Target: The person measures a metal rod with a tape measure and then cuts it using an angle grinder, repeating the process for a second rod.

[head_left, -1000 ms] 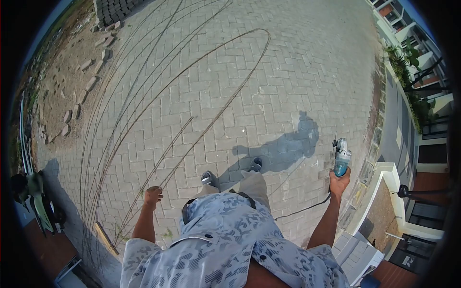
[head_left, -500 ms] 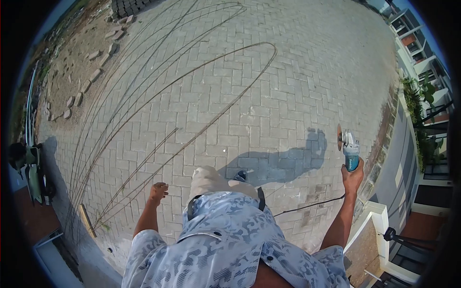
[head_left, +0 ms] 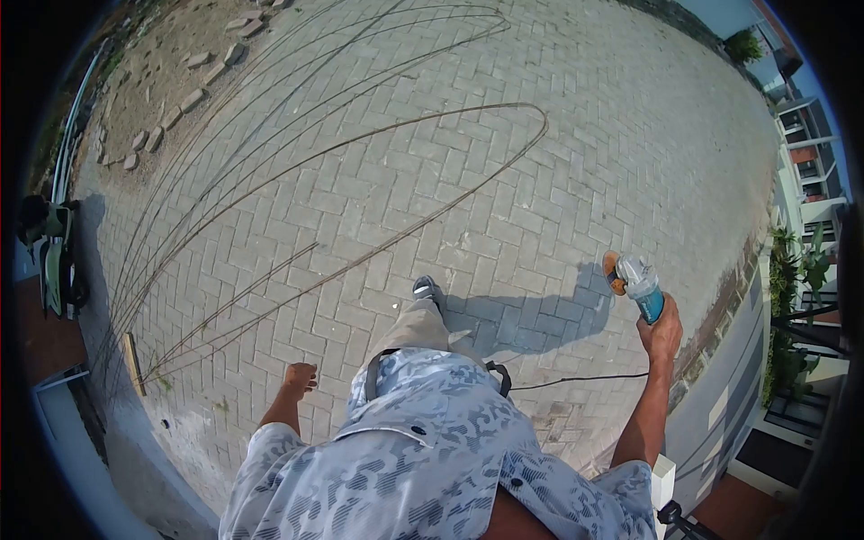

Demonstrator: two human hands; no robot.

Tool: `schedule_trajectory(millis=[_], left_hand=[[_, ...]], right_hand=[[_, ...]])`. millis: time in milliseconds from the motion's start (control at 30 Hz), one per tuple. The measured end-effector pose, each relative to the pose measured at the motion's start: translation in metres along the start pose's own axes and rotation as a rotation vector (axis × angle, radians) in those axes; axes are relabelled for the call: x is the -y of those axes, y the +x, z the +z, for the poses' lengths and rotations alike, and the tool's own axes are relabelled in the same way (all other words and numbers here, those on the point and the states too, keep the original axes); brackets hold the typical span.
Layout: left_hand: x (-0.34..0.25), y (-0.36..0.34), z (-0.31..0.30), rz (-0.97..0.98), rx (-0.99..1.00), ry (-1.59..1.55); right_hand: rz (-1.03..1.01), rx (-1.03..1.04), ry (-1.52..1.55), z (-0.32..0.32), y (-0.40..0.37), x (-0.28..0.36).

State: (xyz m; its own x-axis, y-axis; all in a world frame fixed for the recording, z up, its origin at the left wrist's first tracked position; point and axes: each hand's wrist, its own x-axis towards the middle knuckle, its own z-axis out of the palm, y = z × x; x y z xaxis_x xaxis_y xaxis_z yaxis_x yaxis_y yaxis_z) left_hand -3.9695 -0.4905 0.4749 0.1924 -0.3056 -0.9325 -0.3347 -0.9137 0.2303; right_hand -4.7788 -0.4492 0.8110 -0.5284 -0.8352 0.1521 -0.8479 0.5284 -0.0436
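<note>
My right hand (head_left: pixel 661 331) is wrapped round the teal body of an angle grinder (head_left: pixel 645 297), held out to the right above the paving. Its orange-brown disc (head_left: pixel 614 274) points up and left, and a black cord (head_left: pixel 576 379) runs from near my wrist toward my waist. My left hand (head_left: pixel 301 378) hangs out to the left with loosely bent fingers and nothing in it. Beyond that hand, long thin metal rods (head_left: pixel 432 216), bent into narrow loops, lie across the ground. One shoe (head_left: pixel 424 288) shows ahead of my trousers.
Grey herringbone paving (head_left: pixel 648 153) stretches ahead. At the left stand a parked scooter (head_left: pixel 59 261) and a short wooden piece (head_left: pixel 133 364) by the rod ends. Loose blocks (head_left: pixel 192 101) line a sandy patch. Plants (head_left: pixel 778 315) and house fronts border the right side.
My body has stepped forward and the view has turned slightly. The grinder has tilted to the left, showing more of its disc. One shoe now reaches out in front.
</note>
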Motion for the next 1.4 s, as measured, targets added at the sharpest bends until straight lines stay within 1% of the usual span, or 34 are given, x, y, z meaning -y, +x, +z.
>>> schedule_trajectory(millis=[100, 167, 233, 300, 367, 433, 467, 533, 567, 633, 667, 733, 767, 833, 867, 900, 933, 1033, 1067, 1133, 1167, 1200, 1267, 1333, 1400], left_hand=[[-0.12, -0.007, 0.057, 0.322, 0.097, 0.029], [-0.212, -0.063, 0.098, 0.48, 0.191, 0.208], [-0.252, -0.073, 0.143, 0.602, 0.235, 0.36], [-0.26, -0.07, 0.186, 0.678, 0.232, 0.668], [-0.245, -0.078, 0.225, 0.685, 0.21, 0.766], [-0.232, -0.088, 0.256, 0.558, 0.314, 0.812], [-0.217, -0.09, 0.276, 0.545, 0.115, 0.677], [-0.21, -0.102, 0.295, 0.547, 0.056, 0.513], [-0.209, -0.112, 0.301, 0.55, 0.032, 0.447], [-0.212, -0.14, 0.3, 0.517, 0.146, 0.331], [-0.216, -0.153, 0.294, 0.51, 0.206, 0.28], [-0.212, -0.173, 0.288, 0.424, 0.418, 0.257], [-0.214, -0.184, 0.288, 0.378, 0.457, 0.274], [-0.204, -0.179, 0.296, 0.277, 0.507, 0.355], [-0.211, -0.175, 0.302, 0.28, 0.495, 0.406], [-0.219, -0.168, 0.307, 0.281, 0.484, 0.454], [-0.222, -0.148, 0.315, 0.339, 0.471, 0.503], [-0.25, -0.069, 0.354, 0.487, 0.262, 0.19], [-0.262, -0.03, 0.368, 0.504, 0.279, 0.215], [-0.287, 0.043, 0.403, 0.505, 0.243, 0.227], [-0.299, 0.08, 0.422, 0.553, 0.235, 0.227], [-0.312, 0.115, 0.44, 0.602, 0.232, 0.228], [-0.35, 0.169, 0.47, 0.65, 0.289, 0.229], [-0.365, 0.232, 0.507, 0.738, 0.329, 0.193], [-0.388, 0.273, 0.533, 0.722, 0.404, 0.146]], right_hand=[[0.096, 0.071, 0.021, 0.016, 0.042, -0.005], [0.082, 0.09, 0.158, 0.033, 0.059, -0.006], [0.071, 0.099, 0.251, 0.062, 0.084, -0.009], [0.065, 0.122, 0.296, 0.104, 0.1, -0.021], [0.091, 0.203, 0.419, 0.138, 0.118, -0.016], [0.083, 0.292, 0.515, 0.182, 0.137, -0.013], [0.082, 0.346, 0.572, 0.21, 0.144, -0.018], [0.091, 0.451, 0.678, 0.261, 0.167, -0.026], [0.064, 0.513, 0.718, 0.274, 0.18, -0.022], [0.026, 0.625, 0.794, 0.293, 0.201, -0.012], [0.048, 0.658, 0.784, 0.309, 0.212, -0.01], [-0.016, 0.672, 0.648, 0.315, 0.232, 0.011], [-0.035, 0.667, 0.573, 0.318, 0.241, 0.021], [-0.048, 0.704, 0.622, 0.341, 0.255, 0.027], [-0.056, 0.72, 0.646, 0.357, 0.262, 0.032], [-0.049, 0.732, 0.638, 0.375, 0.268, 0.038], [-0.039, 0.744, 0.631, 0.395, 0.272, 0.044], [-0.056, 0.727, 0.627, 0.461, 0.277, 0.066], [-0.07, 0.72, 0.623, 0.486, 0.277, 0.073], [-0.126, 0.708, 0.592, 0.541, 0.279, 0.086], [-0.126, 0.705, 0.614, 0.57, 0.278, 0.091], [-0.121, 0.699, 0.635, 0.599, 0.277, 0.098], [-0.016, 0.798, 0.667, 0.629, 0.28, 0.129], [0.07, 0.838, 0.707, 0.662, 0.281, 0.155], [0.128, 0.888, 0.82, 0.7, 0.284, 0.173]])
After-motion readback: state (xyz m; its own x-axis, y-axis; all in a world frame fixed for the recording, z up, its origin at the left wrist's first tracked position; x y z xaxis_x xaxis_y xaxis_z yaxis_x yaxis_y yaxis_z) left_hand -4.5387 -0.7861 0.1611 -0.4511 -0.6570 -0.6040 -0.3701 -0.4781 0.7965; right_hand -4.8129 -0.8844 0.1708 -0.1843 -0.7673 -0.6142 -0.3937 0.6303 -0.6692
